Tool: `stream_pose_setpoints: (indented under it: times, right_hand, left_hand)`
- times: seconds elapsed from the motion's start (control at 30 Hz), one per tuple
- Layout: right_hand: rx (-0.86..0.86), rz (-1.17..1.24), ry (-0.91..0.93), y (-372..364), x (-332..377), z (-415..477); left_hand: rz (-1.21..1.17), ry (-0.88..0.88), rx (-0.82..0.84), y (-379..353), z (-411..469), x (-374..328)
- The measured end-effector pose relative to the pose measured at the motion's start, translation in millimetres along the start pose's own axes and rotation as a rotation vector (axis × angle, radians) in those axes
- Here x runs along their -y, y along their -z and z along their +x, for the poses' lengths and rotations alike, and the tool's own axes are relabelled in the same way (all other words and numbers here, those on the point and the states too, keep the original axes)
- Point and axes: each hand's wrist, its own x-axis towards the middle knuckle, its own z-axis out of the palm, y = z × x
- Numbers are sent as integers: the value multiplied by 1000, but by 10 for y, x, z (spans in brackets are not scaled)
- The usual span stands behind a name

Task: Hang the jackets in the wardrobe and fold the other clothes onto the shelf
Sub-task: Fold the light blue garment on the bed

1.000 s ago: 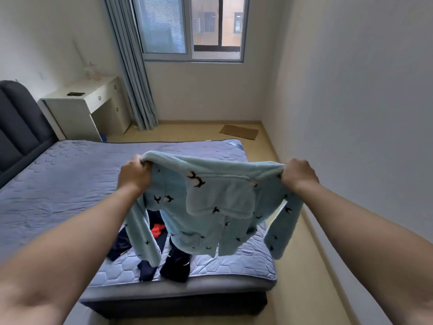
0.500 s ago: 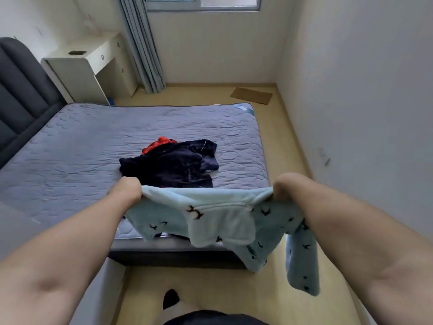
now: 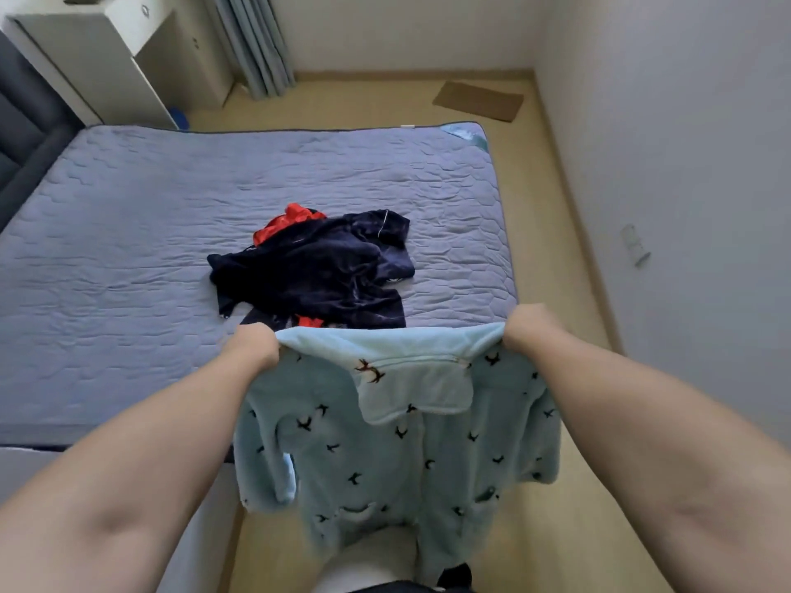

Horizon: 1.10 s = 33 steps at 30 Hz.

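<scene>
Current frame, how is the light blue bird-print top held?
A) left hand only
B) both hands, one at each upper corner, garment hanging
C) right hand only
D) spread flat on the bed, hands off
B: the left hand and the right hand each grip an upper corner of the light blue top, which hangs down between the forearms.

**Fleece jacket [image 3: 406,455] held up at the bed's near edge**

Both fists are bunched into the shoulders, left hand [image 3: 252,346] on one, right hand [image 3: 530,329] on the other, and the collar flops toward the camera. It's light blue with little dark birds, and it hangs off the near edge of the bed [image 3: 128,233]. Just past it, toward the near right corner, there's a heap of navy clothes [image 3: 316,271] with a red garment [image 3: 286,222] poking out the far side.
</scene>
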Motion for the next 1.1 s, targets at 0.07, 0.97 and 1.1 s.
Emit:
stream_pose_setpoints:
  times: [0.07,0.97,1.1]
  right_hand:
    - [19,110,-67,-106,166,320]
    - [-269,157,258,-1300,1591,4884]
    - [-68,166,428,-1768,1456,5018]
  left_hand:
    - [-40,8,32,-116,382,-72]
    - [-282,-1,-254,-1267,4352,-2202]
    - [-627,168,-75,-1699,4079,-2847]
